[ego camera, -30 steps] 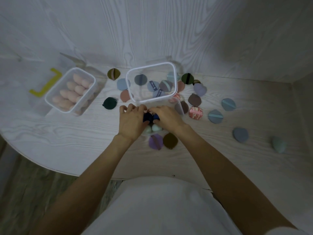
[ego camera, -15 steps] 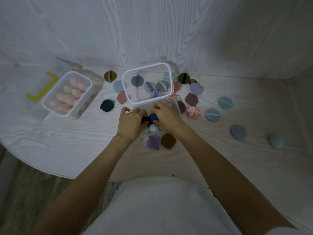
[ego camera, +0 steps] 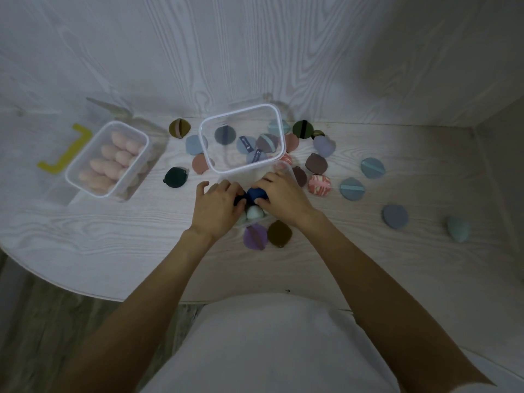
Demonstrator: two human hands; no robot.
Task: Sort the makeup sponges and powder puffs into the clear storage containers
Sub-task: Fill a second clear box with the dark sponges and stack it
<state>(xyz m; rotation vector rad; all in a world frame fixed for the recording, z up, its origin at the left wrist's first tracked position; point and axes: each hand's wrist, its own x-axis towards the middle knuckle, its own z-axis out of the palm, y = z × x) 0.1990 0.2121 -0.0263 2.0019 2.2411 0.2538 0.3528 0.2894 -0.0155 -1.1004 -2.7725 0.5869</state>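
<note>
Barely shifted since earlier: left hand [ego camera: 217,205] and right hand [ego camera: 283,195] still pressed together. Fingers of both curled onto navy sponges [ego camera: 255,194] above mint sponges [ego camera: 253,213], mid-table [ego camera: 113,245].

Navy sponge [ego camera: 256,194], pink-marbled puff [ego camera: 319,185], purple puff [ego camera: 255,237], yellow bracket [ego camera: 66,150]

Pretty dim overall, cool bluish-grey cast, colours muted. Light seems strongest upper left; wall [ego camera: 425,52] goes darker toward upper right corner. Soft shadows behind clear container [ego camera: 242,137]. No real glare. Wide-angle bend obvious, table edge [ego camera: 71,279] curves. Forearms near bottom slightly soft, puffs a bit grainy.
</note>
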